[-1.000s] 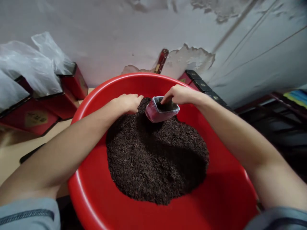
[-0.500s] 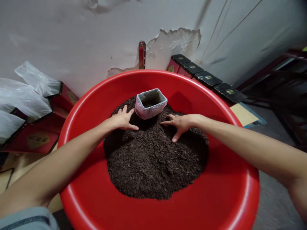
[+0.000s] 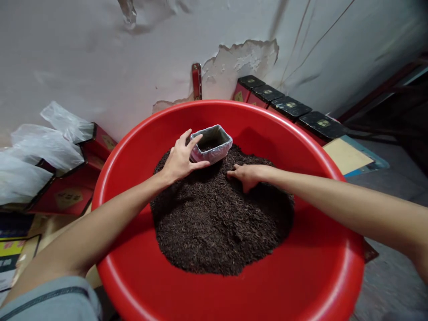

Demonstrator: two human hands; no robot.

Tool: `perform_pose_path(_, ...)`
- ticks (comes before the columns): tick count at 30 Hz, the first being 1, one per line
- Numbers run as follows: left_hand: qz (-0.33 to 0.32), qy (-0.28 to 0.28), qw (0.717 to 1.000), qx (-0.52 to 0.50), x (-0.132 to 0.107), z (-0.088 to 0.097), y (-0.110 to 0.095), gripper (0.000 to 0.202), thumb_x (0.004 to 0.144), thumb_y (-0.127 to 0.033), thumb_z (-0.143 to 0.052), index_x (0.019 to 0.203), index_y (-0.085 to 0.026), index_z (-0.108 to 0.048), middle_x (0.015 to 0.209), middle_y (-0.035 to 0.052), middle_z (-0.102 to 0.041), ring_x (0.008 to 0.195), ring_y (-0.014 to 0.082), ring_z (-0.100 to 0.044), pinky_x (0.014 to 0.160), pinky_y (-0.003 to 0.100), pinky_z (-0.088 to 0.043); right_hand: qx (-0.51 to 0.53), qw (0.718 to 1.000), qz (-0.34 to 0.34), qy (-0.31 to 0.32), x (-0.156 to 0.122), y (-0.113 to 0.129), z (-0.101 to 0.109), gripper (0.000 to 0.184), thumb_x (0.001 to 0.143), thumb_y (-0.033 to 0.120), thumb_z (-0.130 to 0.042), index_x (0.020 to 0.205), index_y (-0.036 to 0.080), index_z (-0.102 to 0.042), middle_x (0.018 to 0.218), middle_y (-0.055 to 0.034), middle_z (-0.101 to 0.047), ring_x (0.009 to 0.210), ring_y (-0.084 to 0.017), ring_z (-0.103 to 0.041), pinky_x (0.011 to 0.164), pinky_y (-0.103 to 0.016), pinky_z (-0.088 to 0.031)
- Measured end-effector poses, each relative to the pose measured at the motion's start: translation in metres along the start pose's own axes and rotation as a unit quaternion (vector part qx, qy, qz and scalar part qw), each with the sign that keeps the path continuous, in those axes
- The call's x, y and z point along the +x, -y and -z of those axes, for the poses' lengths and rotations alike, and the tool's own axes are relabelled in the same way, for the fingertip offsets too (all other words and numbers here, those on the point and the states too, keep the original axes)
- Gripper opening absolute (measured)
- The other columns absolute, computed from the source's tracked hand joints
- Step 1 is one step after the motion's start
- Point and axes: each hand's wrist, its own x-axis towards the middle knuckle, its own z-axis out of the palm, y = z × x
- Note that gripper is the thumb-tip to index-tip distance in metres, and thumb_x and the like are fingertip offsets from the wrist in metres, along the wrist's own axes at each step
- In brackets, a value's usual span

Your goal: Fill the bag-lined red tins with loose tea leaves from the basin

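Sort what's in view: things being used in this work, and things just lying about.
In use:
- red tub
- dark loose heap in it, right hand at its surface
- small lined container, left hand at its rim

Apparently lying about, untouched:
- red boxes with plastic
- black-lidded boxes
- red strip by the wall
- cream sheet

i'm watching, remotely, a probable packing workshop or storeroom.
a wide red tub (image 3: 267, 285) is holding a heap of dark, dry-looking shreds (image 3: 214, 232); open red boxes (image 3: 68, 196) are standing at left with clear plastic bags (image 3: 50, 145) spilling out; black-lidded boxes (image 3: 290, 107) are lining the wall (image 3: 100, 53), where plaster is peeling around a bare patch (image 3: 245, 58); grey floor (image 3: 391, 272) is showing at right.
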Motion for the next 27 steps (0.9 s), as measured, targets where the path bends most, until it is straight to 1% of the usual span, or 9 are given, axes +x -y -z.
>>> perform_pose_path(2,-0.032,-0.024,0.999,0.024,-0.001,0.002,-0.003,0.071,0.087,-0.054,-0.077,0.149,-0.026,-0.055,0.166,0.0162,-0.037,0.151,0.0355,-0.040,0.115,0.055,-0.046,-0.011,1.000,-0.009,-0.017,-0.002,0.004,0.000,0.094,0.062,0.028,-0.086,0.151,0.025,-0.056,0.146,-0.0190,-0.056,0.114,-0.037,-0.069,0.091,-0.042,-0.056)
perform_pose_path(4,-0.070,-0.017,0.995,0.070,-0.001,0.005,-0.002,0.058,0.089,-0.052,-0.076,0.138,-0.023,-0.066,0.157,0.0171,-0.049,0.143,0.0350,-0.047,0.111,0.053,-0.048,-0.017,1.000,-0.012,-0.004,-0.003,0.007,0.001,0.093,0.064,0.028,-0.086,0.152,0.024,-0.056,0.143,-0.0190,-0.059,0.116,-0.038,-0.069,0.092,-0.042,-0.056)
perform_pose_path(7,-0.134,0.016,0.984,0.116,0.003,0.013,0.005,0.042,0.095,-0.048,-0.069,0.129,-0.023,-0.073,0.140,0.0150,-0.063,0.128,0.0307,-0.057,0.102,0.046,-0.051,-0.033,0.999,-0.011,0.011,-0.003,0.010,0.002,0.091,0.067,0.026,-0.084,0.153,0.020,-0.054,0.139,-0.0189,-0.063,0.118,-0.035,-0.069,0.093,-0.039,-0.057)
perform_pose_path(10,-0.168,0.038,0.980,0.097,0.009,0.022,0.015,0.034,0.100,-0.045,-0.062,0.123,-0.024,-0.077,0.129,0.0101,-0.070,0.117,0.0241,-0.063,0.093,0.036,-0.052,-0.066,0.998,-0.009,0.012,-0.002,0.009,-0.001,0.089,0.071,0.023,-0.079,0.155,0.021,-0.052,0.133,-0.0172,-0.068,0.118,-0.034,-0.069,0.095,-0.039,-0.055)
perform_pose_path(13,-0.179,0.043,0.980,0.080,0.013,0.028,0.021,0.031,0.103,-0.041,-0.057,0.121,-0.025,-0.077,0.128,0.0069,-0.072,0.112,0.0200,-0.066,0.090,0.031,-0.052,-0.072,0.997,0.010,-0.017,-0.005,0.005,-0.006,0.076,0.072,0.022,-0.074,0.147,0.023,-0.060,0.129,-0.0141,-0.071,0.115,-0.033,-0.070,0.093,-0.039,-0.055)
perform_pose_path(16,-0.204,0.053,0.971,0.110,0.015,0.031,0.024,0.031,0.104,-0.037,-0.054,0.121,-0.026,-0.078,0.132,0.0069,-0.071,0.113,0.0202,-0.067,0.091,0.031,-0.050,-0.055,0.997,0.039,-0.046,-0.009,0.002,-0.010,0.069,0.070,0.019,-0.072,0.139,0.021,-0.066,0.131,-0.0137,-0.070,0.116,-0.032,-0.069,0.095,-0.037,-0.053)
perform_pose_path(20,-0.233,0.057,0.960,0.147,0.015,0.032,0.024,0.031,0.103,-0.036,-0.055,0.126,-0.026,-0.075,0.135,0.0081,-0.070,0.115,0.0207,-0.066,0.090,0.031,-0.049,-0.041,0.995,0.070,-0.060,-0.015,0.004,-0.009,0.062,0.069,0.016,-0.070,0.131,0.021,-0.069,0.129,-0.0120,-0.071,0.112,-0.030,-0.070,0.094,-0.035,-0.052)
perform_pose_path(24,-0.234,0.062,0.960,0.139,0.015,0.033,0.024,0.030,0.103,-0.034,-0.054,0.122,-0.028,-0.077,0.136,0.0065,-0.070,0.114,0.0197,-0.066,0.086,0.030,-0.048,0.007,0.992,0.097,-0.086,-0.020,0.009,-0.001,0.054,0.066,0.018,-0.075,0.119,0.019,-0.071,0.119,-0.0104,-0.072,0.103,-0.028,-0.070,0.090,-0.034,-0.052)
perform_pose_path(27,-0.229,0.070,0.963,0.125,0.015,0.033,0.024,0.030,0.102,-0.034,-0.054,0.122,-0.031,-0.077,0.135,0.0037,-0.071,0.114,0.0188,-0.066,0.086,0.029,-0.048,0.072,0.981,0.120,-0.131,-0.027,0.010,0.016,0.048,0.063,0.022,-0.079,0.110,0.019,-0.070,0.113,-0.0078,-0.072,0.102,-0.027,-0.068,0.092,-0.036,-0.052)
